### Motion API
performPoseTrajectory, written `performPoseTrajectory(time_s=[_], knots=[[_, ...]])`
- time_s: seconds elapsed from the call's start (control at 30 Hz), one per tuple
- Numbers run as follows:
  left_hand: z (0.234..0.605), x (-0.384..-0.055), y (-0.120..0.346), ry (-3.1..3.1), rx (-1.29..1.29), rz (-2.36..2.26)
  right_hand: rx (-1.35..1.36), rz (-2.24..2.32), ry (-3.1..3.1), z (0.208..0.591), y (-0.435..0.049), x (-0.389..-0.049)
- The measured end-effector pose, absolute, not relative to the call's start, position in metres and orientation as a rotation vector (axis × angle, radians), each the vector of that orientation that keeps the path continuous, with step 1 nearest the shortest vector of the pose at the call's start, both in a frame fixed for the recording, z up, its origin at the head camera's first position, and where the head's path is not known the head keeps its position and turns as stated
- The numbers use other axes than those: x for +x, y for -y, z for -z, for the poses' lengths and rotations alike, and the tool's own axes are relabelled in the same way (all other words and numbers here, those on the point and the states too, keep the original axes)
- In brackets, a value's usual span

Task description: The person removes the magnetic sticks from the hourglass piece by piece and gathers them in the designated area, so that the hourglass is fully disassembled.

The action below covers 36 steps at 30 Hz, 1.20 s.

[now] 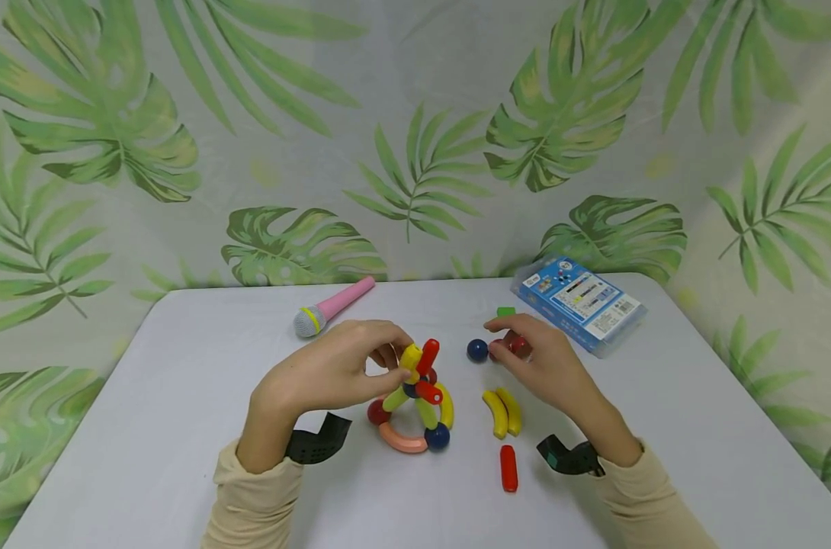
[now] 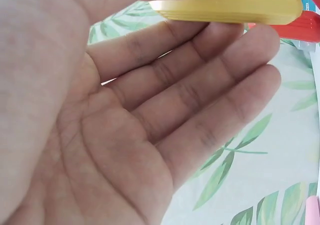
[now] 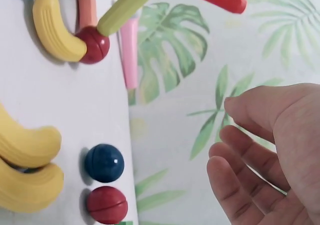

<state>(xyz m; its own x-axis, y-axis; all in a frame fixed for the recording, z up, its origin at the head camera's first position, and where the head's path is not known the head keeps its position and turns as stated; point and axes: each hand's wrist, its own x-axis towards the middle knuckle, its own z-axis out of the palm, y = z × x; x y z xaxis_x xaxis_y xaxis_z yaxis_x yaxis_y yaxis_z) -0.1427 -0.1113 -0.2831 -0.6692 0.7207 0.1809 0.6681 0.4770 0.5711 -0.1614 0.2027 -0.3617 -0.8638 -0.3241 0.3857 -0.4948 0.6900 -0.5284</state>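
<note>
Pinches a yellow rod (image 1: 410, 360) in the grip of the left hand (image 1: 329, 367), at the top of a ball-and-rod model (image 1: 426, 413) on the white table (image 1: 148, 419). Holds the right hand (image 1: 549, 360) right of the model, with grip relaxed, thumb and fingers parted, partly hiding red balls (image 3: 107, 205) in the head view. Includes, also right of the model, a navy ball (image 1: 477, 350), two yellow curved pieces (image 1: 496, 414) and a red rod (image 1: 508, 468). Has a pink microphone (image 1: 343, 300) behind the model to its left, a blue box (image 1: 580, 300) behind to its right.

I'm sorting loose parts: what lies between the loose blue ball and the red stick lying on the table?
In the head view, two curved yellow pieces lie between the loose blue ball and the red stick.
</note>
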Motion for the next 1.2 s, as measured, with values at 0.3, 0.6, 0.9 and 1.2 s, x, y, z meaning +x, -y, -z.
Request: performPoseTrajectory(time_s=[0.3,0.6,0.9,1.2], knots=[[0.286,-0.145,0.105,-2.628,1.279,-0.97,0.841,-1.001,2.603,0.353,-0.182,-0.146],[0.293,-0.146,0.084,-2.581,1.368,-1.089,1.004,-1.115,2.463,0.344,-0.165,-0.128],[0.297,-0.144,0.074,-2.614,1.409,-1.145,1.0,-1.094,2.366,0.344,-0.161,-0.123],[0.296,-0.145,0.076,-2.715,1.364,-1.095,0.981,-1.039,2.35,0.34,-0.165,-0.124]])
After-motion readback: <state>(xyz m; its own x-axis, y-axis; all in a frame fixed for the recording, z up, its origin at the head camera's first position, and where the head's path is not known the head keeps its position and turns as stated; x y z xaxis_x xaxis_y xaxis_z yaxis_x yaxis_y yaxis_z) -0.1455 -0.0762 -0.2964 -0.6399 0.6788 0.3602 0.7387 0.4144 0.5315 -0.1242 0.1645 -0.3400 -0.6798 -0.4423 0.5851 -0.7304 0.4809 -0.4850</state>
